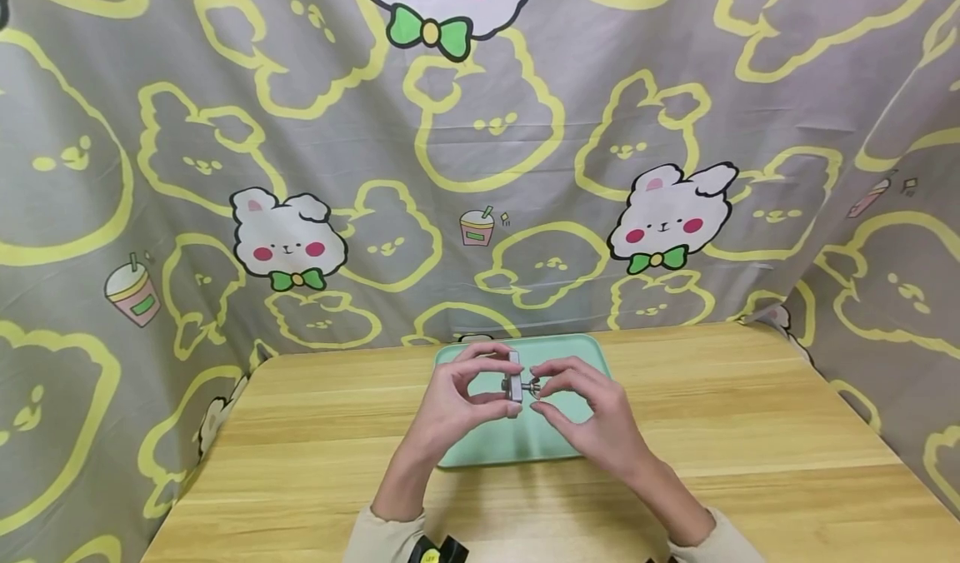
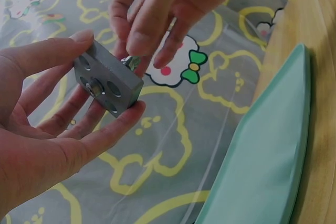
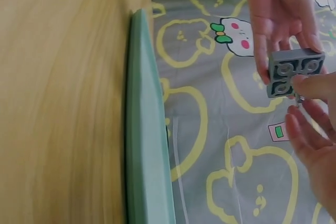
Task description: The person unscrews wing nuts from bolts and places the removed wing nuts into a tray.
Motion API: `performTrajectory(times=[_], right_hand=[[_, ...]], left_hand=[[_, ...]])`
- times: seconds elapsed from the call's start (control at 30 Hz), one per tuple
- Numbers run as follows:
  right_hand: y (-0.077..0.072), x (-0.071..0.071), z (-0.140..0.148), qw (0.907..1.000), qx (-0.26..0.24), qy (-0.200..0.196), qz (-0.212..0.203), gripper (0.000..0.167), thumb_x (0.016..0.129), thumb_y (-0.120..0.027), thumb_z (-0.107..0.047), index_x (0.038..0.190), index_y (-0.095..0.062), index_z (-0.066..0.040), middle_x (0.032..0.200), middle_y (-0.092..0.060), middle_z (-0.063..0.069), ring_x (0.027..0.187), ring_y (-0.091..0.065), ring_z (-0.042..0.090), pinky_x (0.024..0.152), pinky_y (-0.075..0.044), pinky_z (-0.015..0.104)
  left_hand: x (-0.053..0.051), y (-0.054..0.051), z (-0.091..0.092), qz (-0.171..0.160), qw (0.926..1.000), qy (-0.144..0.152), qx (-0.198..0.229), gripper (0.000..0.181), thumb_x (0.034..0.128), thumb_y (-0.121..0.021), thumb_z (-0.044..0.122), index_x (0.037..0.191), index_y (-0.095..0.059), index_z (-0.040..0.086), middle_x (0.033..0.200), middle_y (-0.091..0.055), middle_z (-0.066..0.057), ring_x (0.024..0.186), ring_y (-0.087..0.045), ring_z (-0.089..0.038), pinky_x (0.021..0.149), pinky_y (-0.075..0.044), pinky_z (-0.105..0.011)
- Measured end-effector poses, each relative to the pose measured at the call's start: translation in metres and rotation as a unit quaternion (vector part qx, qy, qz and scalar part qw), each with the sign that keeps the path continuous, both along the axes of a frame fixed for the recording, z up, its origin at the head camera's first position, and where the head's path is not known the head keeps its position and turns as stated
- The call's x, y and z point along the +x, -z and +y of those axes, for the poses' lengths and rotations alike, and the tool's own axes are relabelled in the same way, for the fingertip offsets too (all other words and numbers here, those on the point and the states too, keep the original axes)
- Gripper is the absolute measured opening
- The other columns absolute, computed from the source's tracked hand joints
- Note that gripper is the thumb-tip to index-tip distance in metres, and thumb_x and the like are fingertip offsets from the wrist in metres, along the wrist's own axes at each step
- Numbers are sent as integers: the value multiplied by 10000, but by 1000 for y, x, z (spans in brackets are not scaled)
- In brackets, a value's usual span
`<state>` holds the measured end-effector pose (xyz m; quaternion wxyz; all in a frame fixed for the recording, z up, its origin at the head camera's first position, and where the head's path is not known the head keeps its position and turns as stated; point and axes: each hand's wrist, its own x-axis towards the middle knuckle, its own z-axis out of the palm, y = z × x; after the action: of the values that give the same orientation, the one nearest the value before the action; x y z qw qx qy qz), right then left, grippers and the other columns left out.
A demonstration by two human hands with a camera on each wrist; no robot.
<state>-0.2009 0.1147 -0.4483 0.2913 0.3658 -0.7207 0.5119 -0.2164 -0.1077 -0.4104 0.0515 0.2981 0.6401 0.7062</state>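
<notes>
A small grey square block (image 2: 107, 80) with round holes is held on edge above the tray by my left hand (image 1: 459, 392), thumb and fingertips at its edges. A metal bolt passes through the block's middle, its head (image 2: 94, 87) showing on the near face in the left wrist view. On the bolt's other end sits a silver wing nut (image 1: 534, 386). The fingers of my right hand (image 1: 592, 405) curl round this wing nut, and the thumb tip appears slightly apart from it. In the right wrist view the right thumb (image 3: 315, 85) covers part of the block's recessed face.
A mint-green tray (image 1: 487, 446) lies beneath both hands on the wood-grain table (image 1: 322, 430). Behind and at both sides hangs a grey curtain (image 1: 540, 205) with yellow outlines and white cartoon heads. Dark wrist straps show at the bottom edge of the head view.
</notes>
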Motion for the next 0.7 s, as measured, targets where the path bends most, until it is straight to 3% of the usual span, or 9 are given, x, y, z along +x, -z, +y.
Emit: performTrajectory(times=[0.07,0.13,0.2,0.33,0.47,0.7], right_hand=[[-2,2,1,9974,-278,-162,-645,284,826,-798,113,1010,-698,-78,1146,-684,112,1053,-675,282,915,-609,284],[-3,3,3,9877,-608,-330,-1404,215,901,-737,83,1075,-690,-34,1168,-670,140,1081,-679,288,915,-616,330],[-4,3,4,9723,-869,-438,-2125,190,962,-685,34,1150,-667,7,1185,-655,180,1080,-697,274,896,-626,365],[-5,1,8,9304,-1359,-620,-3347,277,1010,-656,-65,1248,-622,73,1207,-640,256,1024,-723,281,851,-639,429],[-5,1,7,8989,-1548,-698,-4040,355,1008,-680,-136,1274,-615,91,1184,-675,250,974,-738,292,838,-643,450],[-5,0,6,8730,-1590,-1006,-4499,430,1001,-694,-155,1276,-586,156,1092,-730,220,959,-750,304,851,-639,441]], left_hand=[[0,-1,0,19,10000,-31,4,364,789,-818,-123,1137,-741,-51,1366,-527,-172,1236,-542,-309,918,-616,-475],[1,-1,0,30,10000,-53,2,367,782,-820,-128,1132,-744,-47,1364,-530,-167,1233,-545,-308,913,-619,-475],[1,-2,1,46,10000,-76,3,371,776,-821,-132,1128,-747,-44,1360,-532,-164,1230,-546,-309,912,-620,-474],[2,-1,3,94,9998,-112,-95,374,771,-825,-131,1125,-753,-36,1351,-538,-160,1225,-550,-304,918,-619,-463],[2,0,4,154,9996,-126,-185,369,772,-828,-125,1121,-756,-30,1342,-547,-152,1221,-552,-298,920,-618,-458],[2,1,6,192,9997,-7,-182,357,786,-819,-125,1128,-741,-62,1348,-537,-181,1225,-538,-302,917,-619,-471]])
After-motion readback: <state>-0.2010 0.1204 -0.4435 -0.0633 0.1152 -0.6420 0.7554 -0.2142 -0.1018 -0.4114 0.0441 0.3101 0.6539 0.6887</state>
